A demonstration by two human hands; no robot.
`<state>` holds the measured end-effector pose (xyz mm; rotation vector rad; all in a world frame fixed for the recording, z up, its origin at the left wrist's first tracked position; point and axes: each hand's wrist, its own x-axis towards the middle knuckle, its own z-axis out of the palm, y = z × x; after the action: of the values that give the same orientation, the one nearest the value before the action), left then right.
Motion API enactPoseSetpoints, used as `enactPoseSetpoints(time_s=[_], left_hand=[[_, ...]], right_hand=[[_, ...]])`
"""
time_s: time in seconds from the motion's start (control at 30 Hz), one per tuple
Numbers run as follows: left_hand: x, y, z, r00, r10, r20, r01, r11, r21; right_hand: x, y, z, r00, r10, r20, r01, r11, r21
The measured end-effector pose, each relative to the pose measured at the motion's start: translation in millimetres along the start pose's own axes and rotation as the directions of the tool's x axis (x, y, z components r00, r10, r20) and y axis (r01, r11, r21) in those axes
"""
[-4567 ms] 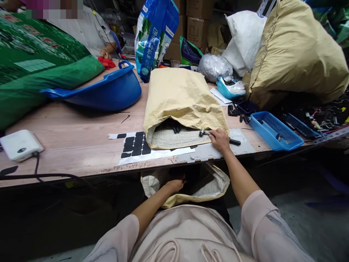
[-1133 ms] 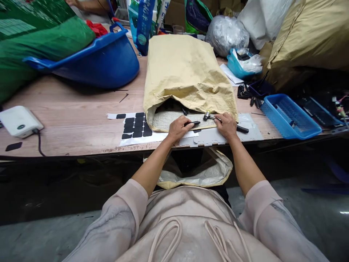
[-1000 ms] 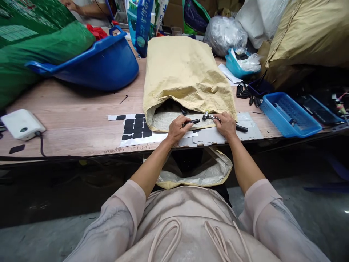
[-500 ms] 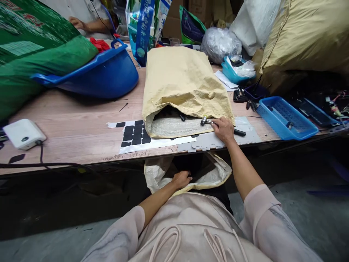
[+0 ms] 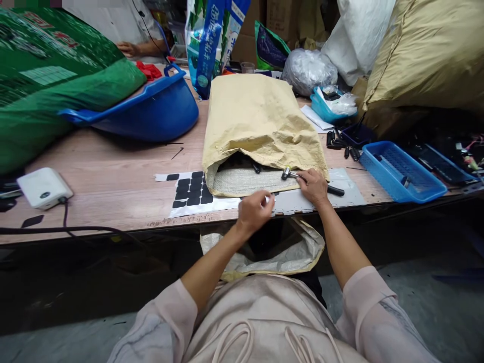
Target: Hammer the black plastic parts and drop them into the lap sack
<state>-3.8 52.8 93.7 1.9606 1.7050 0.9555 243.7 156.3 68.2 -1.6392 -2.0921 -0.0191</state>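
My right hand (image 5: pixel 313 185) is closed round a small hammer (image 5: pixel 289 174) at the bench's front edge, its metal head pointing left and its black handle end showing on the right. Curled closed, my left hand (image 5: pixel 256 210) is just above the bench edge, left of the right hand; something small and white shows at its fingertips, too small to name. Behind both hands a yellow woven sack (image 5: pixel 260 116) lies with its mouth towards me, dark items inside. A sheet of black stickers (image 5: pixel 192 189) lies partly under it. A second open sack (image 5: pixel 242 262) is over my lap.
A blue basin (image 5: pixel 151 113) and a green sack (image 5: pixel 83 91) stand at the left, near a white box (image 5: pixel 44 187) with a cable. A blue basket (image 5: pixel 403 171) sits at the right edge. Another person's hand (image 5: pixel 128 49) shows at the back left.
My left hand has risen from the lap sack to above the bench edge. My right hand still holds the hammer in about the same place. The view has shifted slightly.
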Motion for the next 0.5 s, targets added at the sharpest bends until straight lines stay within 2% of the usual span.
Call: enactPoseSetpoints(time_s=[0.03,0.1,0.17,0.23,0.3,0.37,0.5], left_hand=[[24.4,1.0,-7.3,0.993,-0.101,-0.066,0.103,0.994,0.027],[70.4,-0.8,-16.4,0.944,-0.310,-0.111,0.321,0.942,0.095],[104.3,-4.6,-18.4,0.894,-0.440,-0.082,0.447,0.877,0.174],[121.1,-8.4,-16.6,0.862,-0.507,-0.023,0.497,0.834,0.239],[122.3,-13.3,-15.2,0.852,-0.523,0.019,0.499,0.823,0.271],[113.1,-20.7,-16.8,0.859,-0.511,0.036,0.483,0.831,0.278],[86.6,-39.3,-22.7,0.921,-0.383,0.075,0.356,0.903,0.242]], right_hand=[[0.1,0.1,0.0,1.000,0.002,0.002,-0.002,1.000,0.006],[0.4,0.4,0.1,1.000,0.005,0.003,-0.006,1.000,0.014],[0.8,0.9,0.4,1.000,0.006,-0.001,-0.006,1.000,0.021],[1.1,1.4,0.7,1.000,0.007,-0.006,-0.006,1.000,0.026],[1.1,1.6,0.9,1.000,0.008,-0.004,-0.008,1.000,0.027],[0.9,1.2,0.9,1.000,0.014,0.000,-0.014,1.000,0.024],[0.5,1.0,1.6,1.000,0.016,-0.011,-0.016,1.000,0.021]])
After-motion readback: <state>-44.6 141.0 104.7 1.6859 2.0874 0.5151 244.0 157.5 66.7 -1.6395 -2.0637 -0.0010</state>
